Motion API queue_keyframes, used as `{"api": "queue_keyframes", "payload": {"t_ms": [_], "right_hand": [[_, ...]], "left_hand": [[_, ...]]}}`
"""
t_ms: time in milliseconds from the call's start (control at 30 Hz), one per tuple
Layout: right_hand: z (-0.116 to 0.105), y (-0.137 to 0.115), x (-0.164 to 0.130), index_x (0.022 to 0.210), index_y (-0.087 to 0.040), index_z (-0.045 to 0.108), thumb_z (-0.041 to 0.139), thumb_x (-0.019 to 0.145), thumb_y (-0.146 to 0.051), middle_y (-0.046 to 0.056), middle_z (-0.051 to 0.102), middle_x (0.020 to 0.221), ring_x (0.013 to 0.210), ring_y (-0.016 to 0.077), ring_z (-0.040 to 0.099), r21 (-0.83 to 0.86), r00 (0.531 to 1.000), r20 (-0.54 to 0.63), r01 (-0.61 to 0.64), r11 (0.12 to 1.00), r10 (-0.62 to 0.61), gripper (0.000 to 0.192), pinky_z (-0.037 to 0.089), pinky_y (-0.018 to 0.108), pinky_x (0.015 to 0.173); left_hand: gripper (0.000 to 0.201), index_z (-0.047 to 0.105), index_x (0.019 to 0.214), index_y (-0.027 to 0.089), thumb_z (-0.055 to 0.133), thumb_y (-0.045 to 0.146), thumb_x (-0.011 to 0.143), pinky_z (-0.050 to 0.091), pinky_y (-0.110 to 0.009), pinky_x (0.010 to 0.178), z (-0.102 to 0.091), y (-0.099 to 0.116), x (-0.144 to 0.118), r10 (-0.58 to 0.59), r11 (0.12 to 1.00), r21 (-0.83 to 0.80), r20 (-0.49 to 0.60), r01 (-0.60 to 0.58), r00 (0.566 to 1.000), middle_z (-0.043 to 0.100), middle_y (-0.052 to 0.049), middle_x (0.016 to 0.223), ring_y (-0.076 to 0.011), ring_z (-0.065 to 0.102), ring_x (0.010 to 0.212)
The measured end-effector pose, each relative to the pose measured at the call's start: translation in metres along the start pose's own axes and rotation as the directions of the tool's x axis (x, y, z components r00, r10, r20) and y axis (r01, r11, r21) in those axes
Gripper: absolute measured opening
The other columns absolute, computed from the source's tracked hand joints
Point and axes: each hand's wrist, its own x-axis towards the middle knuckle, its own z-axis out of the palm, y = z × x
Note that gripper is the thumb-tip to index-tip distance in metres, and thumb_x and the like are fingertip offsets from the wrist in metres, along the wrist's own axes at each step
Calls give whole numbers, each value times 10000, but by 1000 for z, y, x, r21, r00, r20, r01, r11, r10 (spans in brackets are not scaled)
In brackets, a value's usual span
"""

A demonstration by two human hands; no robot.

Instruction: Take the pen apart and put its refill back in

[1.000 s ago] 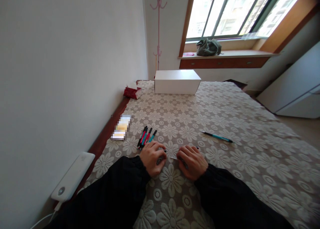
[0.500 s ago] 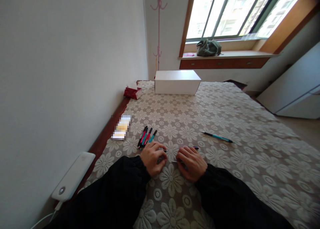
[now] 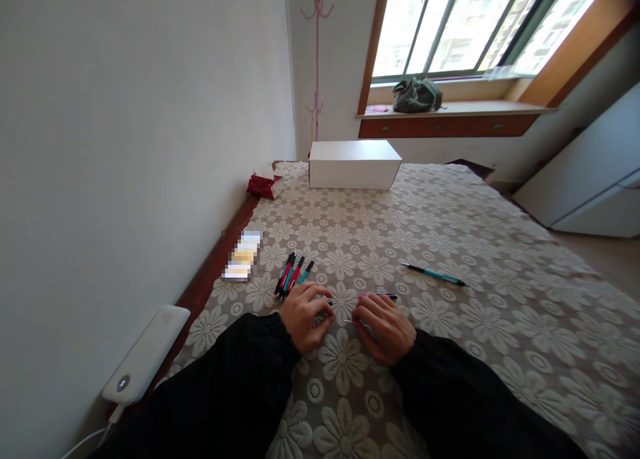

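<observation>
Lacy cream flower tablecloth (image 3: 450, 232) covers the table. The left hand (image 3: 304, 314) and right hand (image 3: 384, 325) lie curled on it, close together, pinching thin pen parts (image 3: 350, 322). A bunch of red and teal pens (image 3: 294, 274) sits just beyond the left hand; one teal pen (image 3: 433, 274) lies farther right.

Both arms in long black sleeves, loose, faintly ribbed fabric, cuffs ending at the wrists. Left hand (image 3: 304, 314) and right hand (image 3: 384, 325) bare: no gloves, rings or watch showing.
</observation>
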Motion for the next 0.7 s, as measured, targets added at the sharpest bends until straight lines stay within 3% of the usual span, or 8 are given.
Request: {"api": "queue_keyframes", "payload": {"t_ms": [200,700], "right_hand": [[-1,-2,1,835,-194,589,479,941,-177,72,612,836,828,227,503,-18,1000,-13,4,1000,-4,154,347,381,755],[-3,-2,2,786,-207,565,529,915,-159,57,607,795,827,218,534,-26,996,-80,37,999,-39,142,359,364,746]], "left_hand": [[40,709,816,236,719,200,802,476,-458,1030,-3,2,1,18,1000,-8,-37,-18,999,731,-56,1128,-264,597,1176],[40,706,787,236,728,202,786,479,-462,1005,1,0,0,20,1000,3,28,-20,999,741,-49,1116,-268,601,1166]]}}
